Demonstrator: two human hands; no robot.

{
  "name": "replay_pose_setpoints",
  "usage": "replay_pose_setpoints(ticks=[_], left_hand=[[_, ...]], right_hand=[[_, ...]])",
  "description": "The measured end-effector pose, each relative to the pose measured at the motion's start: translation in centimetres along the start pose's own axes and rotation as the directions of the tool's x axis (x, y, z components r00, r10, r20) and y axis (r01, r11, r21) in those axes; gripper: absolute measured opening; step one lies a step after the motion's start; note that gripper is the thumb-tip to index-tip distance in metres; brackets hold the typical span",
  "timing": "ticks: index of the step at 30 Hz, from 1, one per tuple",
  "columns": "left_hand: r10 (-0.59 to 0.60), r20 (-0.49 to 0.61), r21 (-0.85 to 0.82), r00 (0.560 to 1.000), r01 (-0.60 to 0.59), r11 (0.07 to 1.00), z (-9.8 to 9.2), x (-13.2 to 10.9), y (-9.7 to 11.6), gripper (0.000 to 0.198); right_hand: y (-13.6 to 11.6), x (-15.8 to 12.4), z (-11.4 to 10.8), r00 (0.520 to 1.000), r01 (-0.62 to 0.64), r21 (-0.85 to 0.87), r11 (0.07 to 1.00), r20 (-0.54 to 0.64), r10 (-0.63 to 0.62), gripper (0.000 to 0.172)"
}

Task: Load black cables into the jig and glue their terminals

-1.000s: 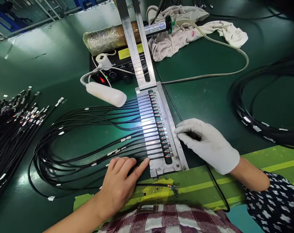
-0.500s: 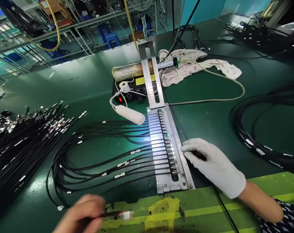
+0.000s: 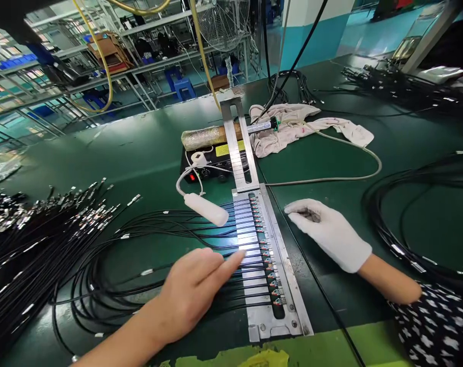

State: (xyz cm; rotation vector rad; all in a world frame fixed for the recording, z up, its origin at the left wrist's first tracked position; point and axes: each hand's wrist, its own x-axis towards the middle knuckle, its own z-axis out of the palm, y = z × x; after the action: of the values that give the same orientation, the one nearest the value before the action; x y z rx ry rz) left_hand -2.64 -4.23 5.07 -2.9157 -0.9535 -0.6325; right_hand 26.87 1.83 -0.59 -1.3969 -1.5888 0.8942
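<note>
My bare left hand (image 3: 189,290) lies flat on the black cables (image 3: 139,224), fingers stretched out together, fingertips at the left edge of the metal fixture (image 3: 288,285). It holds nothing. Several cable ends sit side by side in the fixture's slots, with coloured wire tips in the dark channel. My right hand (image 3: 330,232), in a white glove, rests on the green table just right of the fixture. Its fingers are loosely bent and clear of the rail, and I see nothing in them.
A small white lamp (image 3: 206,209) shines on the fixture. Behind it are a black control box (image 3: 212,165), an upright slotted metal bar (image 3: 239,148), a wrapped roll (image 3: 200,137) and a cloth (image 3: 292,127). Cable bundles lie far left (image 3: 32,229) and coiled at right (image 3: 407,239).
My left hand went to the near edge and held a cable end, then came back flat onto the cables. My right hand slid off the fixture rail. The view tilted upward.
</note>
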Motion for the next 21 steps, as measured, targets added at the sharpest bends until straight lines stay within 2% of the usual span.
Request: replay_pose_setpoints(ticks=[2,4,7,9,12,15,18,21], left_hand=[[-0.006,0.005,-0.069,1.000,0.007,0.998,2.0,0.7,-1.2,0.032],[-0.070,-0.008,-0.131,0.997,0.069,0.989,3.5,1.0,-2.2,0.025],[-0.194,-0.012,-0.178,0.981,0.188,0.966,4.5,1.2,-3.5,0.018],[-0.227,-0.001,-0.215,0.974,0.221,0.951,4.8,1.4,-4.2,0.016],[-0.200,0.012,-0.257,0.980,0.196,0.946,5.0,1.3,-4.8,0.022],[-0.133,0.071,-0.247,0.989,0.146,0.958,5.1,1.0,-5.2,0.031],[-0.081,0.168,-0.238,0.982,0.121,0.964,5.2,0.6,-5.7,0.035],[-0.086,0.189,-0.271,0.978,0.136,0.953,5.6,0.1,-6.2,0.038]], right_hand=[[0.8,0.4,0.4,1.000,-0.009,-0.011,1.000,-0.011,0.009,0.018],[1.2,0.5,0.7,1.000,-0.010,-0.027,1.000,0.003,0.010,0.016],[1.4,0.4,0.8,0.999,-0.005,-0.053,0.999,0.037,0.007,0.014],[1.4,0.4,0.7,0.998,0.013,-0.076,0.997,0.054,-0.009,0.013],[1.4,0.4,0.6,0.996,0.057,-0.110,0.992,0.072,-0.049,0.013],[1.4,0.4,0.5,0.994,0.078,-0.130,0.988,0.082,-0.068,0.013],[1.3,0.4,0.5,0.994,0.065,-0.143,0.988,0.092,-0.052,0.013],[1.1,0.4,0.5,0.995,0.047,-0.152,0.987,0.095,-0.033,0.013]])
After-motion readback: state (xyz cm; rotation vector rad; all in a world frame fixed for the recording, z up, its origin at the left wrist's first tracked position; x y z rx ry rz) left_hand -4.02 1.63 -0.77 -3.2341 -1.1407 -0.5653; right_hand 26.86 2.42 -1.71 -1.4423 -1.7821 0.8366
